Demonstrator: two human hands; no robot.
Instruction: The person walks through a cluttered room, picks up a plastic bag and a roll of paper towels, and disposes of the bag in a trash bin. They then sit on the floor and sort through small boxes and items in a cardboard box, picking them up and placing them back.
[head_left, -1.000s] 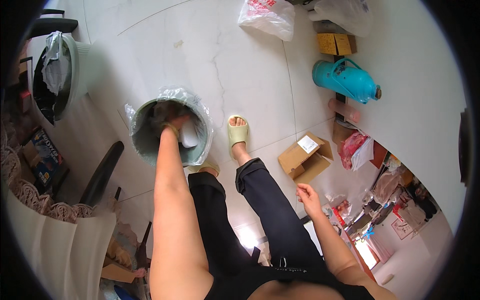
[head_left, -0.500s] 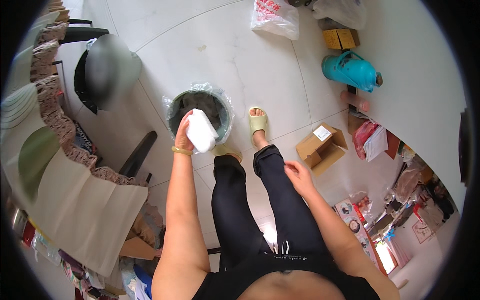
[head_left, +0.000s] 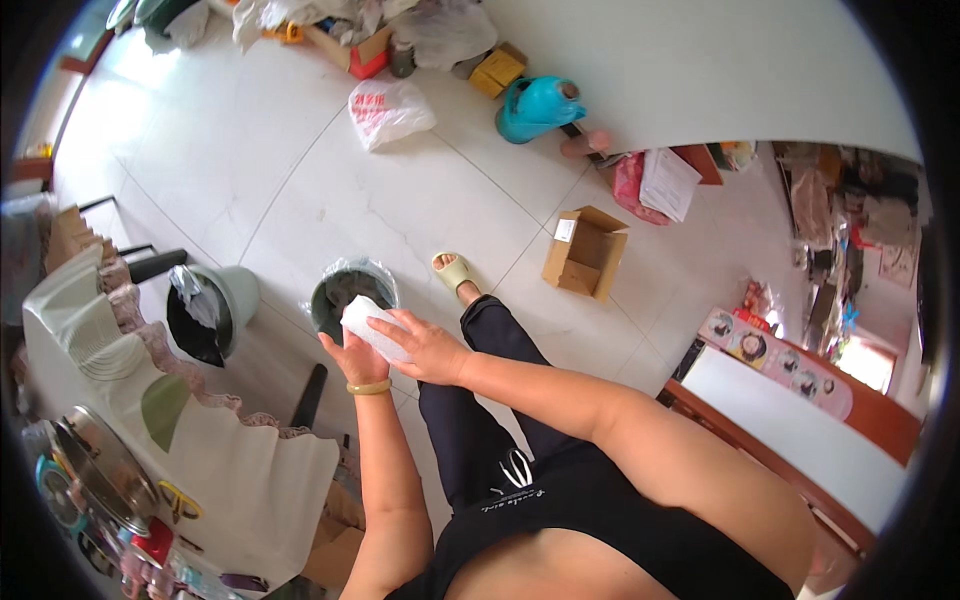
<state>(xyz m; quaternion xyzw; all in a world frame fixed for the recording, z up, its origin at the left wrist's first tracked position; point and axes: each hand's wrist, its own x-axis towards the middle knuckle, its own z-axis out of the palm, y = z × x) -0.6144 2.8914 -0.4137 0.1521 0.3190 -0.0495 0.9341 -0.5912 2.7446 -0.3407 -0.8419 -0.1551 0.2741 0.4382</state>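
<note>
Both my hands hold a white, foam-like block with rounded edges; what it wraps or contains, if anything, I cannot tell. My left hand, with a pale yellow bangle at the wrist, supports it from below and the left. From the right, my right hand lies over its upper side with the fingers curled on it. Just beyond the block stands a round bin with a clear plastic liner and dark grey stuff inside. The block overlaps the bin's near rim in the view.
An open cardboard box lies on the floor to the right. Farther off are a white plastic bag and a teal thermos jug. A second bin with a black liner stands left, beside a cloth-covered table.
My right hand has come from beside my right leg onto the white block, which my left hand still holds. The view has shifted, showing more of the room and the table at left.
</note>
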